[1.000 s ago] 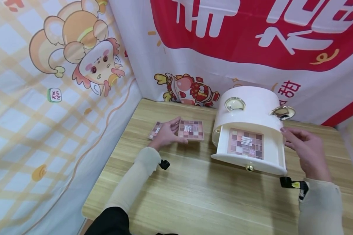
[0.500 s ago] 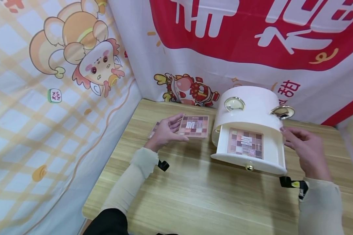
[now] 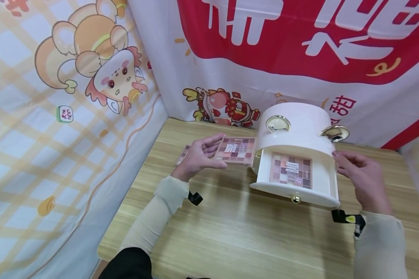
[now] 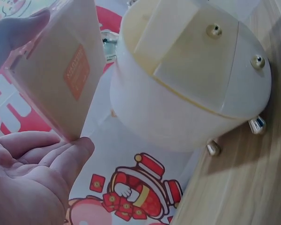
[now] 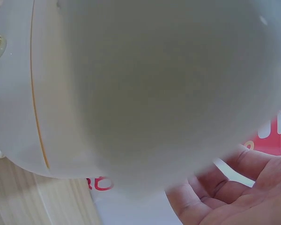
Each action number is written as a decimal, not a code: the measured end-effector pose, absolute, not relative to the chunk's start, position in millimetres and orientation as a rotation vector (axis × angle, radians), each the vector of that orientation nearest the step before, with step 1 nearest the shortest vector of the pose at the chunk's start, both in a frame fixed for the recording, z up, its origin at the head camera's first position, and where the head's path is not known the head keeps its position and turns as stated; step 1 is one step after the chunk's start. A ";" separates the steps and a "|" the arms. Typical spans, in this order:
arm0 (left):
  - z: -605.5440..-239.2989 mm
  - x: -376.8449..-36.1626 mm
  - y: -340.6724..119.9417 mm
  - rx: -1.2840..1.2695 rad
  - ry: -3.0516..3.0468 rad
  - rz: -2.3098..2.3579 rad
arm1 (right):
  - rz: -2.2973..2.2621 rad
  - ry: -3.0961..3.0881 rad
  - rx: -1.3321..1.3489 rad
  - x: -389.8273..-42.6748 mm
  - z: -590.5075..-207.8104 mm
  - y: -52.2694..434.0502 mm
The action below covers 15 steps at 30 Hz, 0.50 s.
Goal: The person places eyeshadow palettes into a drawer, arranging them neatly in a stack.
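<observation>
Fingers (image 4: 77, 154) of the left hand (image 3: 197, 157) pinch a palette (image 3: 236, 150) by its edges — right hand (image 3: 364, 176), grip unclear, seemingly steadies the organizer (image 3: 296, 128).

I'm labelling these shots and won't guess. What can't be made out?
Head view: most of the table palette, hidden behind the left hand.
Head view: small print on the drawer palette, too small.
Left wrist view: one end of the held palette, cut off by the top edge.
Right wrist view: the pale surface's detail, blurred.
</observation>
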<state>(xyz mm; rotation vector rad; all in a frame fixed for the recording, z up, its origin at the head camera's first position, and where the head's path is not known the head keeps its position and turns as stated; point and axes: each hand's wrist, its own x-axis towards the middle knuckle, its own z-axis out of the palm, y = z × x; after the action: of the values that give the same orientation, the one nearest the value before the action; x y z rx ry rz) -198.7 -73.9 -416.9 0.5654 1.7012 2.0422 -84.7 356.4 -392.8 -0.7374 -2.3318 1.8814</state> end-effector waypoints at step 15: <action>-397.2 -183.9 -61.9 0.598 1.589 2.029 | 1.797 -2.393 -0.746 -85.0 -394.8 357.8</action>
<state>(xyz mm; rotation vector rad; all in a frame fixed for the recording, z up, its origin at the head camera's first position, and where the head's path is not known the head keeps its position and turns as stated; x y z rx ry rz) -183.9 -61.9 -397.2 0.5978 1.5892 2.0290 -85.0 357.8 -394.8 -0.7459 -2.3928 1.7970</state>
